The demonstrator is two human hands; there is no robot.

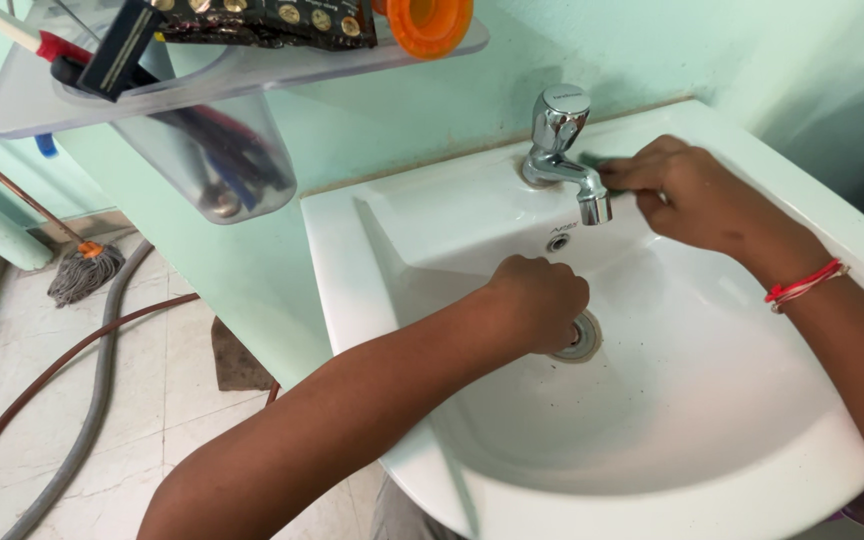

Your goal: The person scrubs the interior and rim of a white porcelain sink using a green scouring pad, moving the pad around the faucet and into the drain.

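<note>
Though gripped, shiny chrome tap (562,150)

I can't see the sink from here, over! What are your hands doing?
Left hand fisted by the drain. Right hand pressing green scrubber on chrome tap. Nothing blocking.

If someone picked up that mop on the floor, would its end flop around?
Probably yes. The mop has a head of loose grey strands spread on the floor, so it would likely dangle and sway. Its long thin handle looks stiff, and likely light.
</note>
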